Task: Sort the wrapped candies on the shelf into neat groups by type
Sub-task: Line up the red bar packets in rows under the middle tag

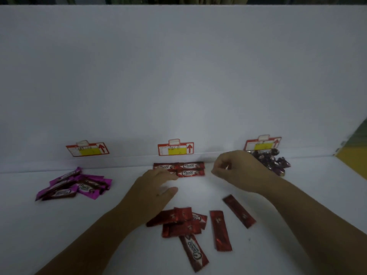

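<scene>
the left hand (156,185) is covering the left end of the row of red candies (191,169) along the back edge of the shelf (59,235), so their count is not showing. the right hand (238,171) is hiding part of the dark purple candies (276,160) near the back right corner. its curled fingers (217,171) are blurring, so whether they are pinching anything is not showing. the print on the price tags (175,149) is coming out too small to read. both forearms are running off the picture's bottom edge.
</scene>
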